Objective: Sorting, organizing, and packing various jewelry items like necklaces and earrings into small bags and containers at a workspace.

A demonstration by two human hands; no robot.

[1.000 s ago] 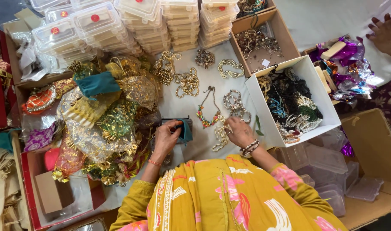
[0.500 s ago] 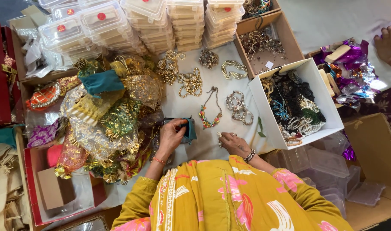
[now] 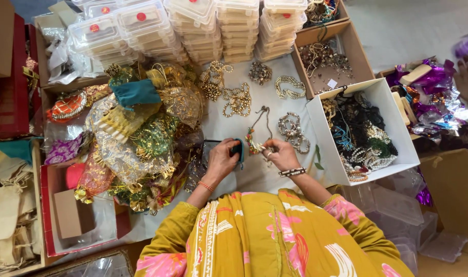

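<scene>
Left hand [image 3: 221, 160] grips teal pouch [image 3: 237, 150]; right hand [image 3: 281, 154] pinches necklace [image 3: 258, 131] just beside it, left of white box [image 3: 393, 120].

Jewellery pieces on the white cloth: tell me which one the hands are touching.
The multicoloured necklace with the thin chain; the right hand grips its lower end beside the left hand. The other pieces lie untouched farther up.

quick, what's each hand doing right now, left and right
Left hand: closed on a small teal fabric pouch.
Right hand: fingers pinched on a beaded multicolour necklace.
</scene>
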